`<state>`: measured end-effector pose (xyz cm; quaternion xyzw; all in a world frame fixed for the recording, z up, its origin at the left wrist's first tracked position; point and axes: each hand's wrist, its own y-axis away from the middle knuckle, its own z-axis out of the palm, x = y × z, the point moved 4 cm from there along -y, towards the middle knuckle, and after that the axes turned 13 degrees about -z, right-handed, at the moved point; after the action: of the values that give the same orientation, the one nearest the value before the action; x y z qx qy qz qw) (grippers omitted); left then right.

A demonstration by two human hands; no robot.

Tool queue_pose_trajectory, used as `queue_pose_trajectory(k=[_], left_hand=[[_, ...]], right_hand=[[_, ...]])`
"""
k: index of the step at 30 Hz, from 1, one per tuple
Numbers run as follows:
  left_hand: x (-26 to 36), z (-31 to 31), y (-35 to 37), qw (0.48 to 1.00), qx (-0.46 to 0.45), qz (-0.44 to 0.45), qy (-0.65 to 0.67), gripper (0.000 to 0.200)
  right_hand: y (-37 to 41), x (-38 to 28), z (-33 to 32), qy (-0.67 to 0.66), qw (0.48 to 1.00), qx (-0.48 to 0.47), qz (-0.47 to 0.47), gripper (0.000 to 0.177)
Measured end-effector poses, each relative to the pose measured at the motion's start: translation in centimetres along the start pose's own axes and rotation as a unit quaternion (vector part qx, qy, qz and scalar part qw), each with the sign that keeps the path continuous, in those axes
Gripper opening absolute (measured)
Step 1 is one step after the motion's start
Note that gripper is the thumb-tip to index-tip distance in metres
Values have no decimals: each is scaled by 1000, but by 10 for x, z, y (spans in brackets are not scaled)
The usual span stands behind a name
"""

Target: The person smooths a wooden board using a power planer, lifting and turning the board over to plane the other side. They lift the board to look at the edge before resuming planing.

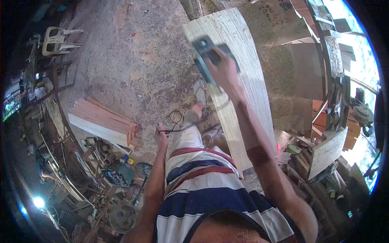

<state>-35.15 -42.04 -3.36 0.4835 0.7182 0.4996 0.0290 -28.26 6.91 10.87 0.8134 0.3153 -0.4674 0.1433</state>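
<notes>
My right hand [223,67] grips a dark power tool that looks like an electric planer [206,48]. The tool is blurred and sits on the upper part of a long pale wooden board [247,101]. My left hand [161,137] is closed on a dark power cord [186,128], which runs across in front of my leg toward the board. A loose coil of cord [175,116] lies on the floor just beyond that hand.
A stack of planks [103,122] lies on the floor to the left. A plastic chair [58,41] lies at the far left. Large wooden panels [300,69] stretch along the right. Tools and containers [123,168] clutter the lower left, and another board [328,153] leans at the right.
</notes>
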Motion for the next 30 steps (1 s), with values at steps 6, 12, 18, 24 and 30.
queue_pose_trajectory(k=[6, 12, 18, 24, 30], left_hand=[[-14, 17, -22, 997, -14, 36, -70, 65], [17, 15, -21, 995, -42, 86, 8, 55], [-2, -14, -38, 980, -126, 83, -130, 40], [-4, -31, -7, 899, -189, 158, -361, 51], [-6, 68, 48, 953, -134, 187, -197, 56]], right_hand=[[-9, -21, -17, 24, 995, -68, 73, 55], [-163, -15, 43, 19, 997, -25, -65, 55], [-163, -34, 11, -43, 999, -9, -18, 41], [49, 7, -81, -7, 994, -47, 101, 57], [374, 7, -202, -23, 964, 39, 264, 63]])
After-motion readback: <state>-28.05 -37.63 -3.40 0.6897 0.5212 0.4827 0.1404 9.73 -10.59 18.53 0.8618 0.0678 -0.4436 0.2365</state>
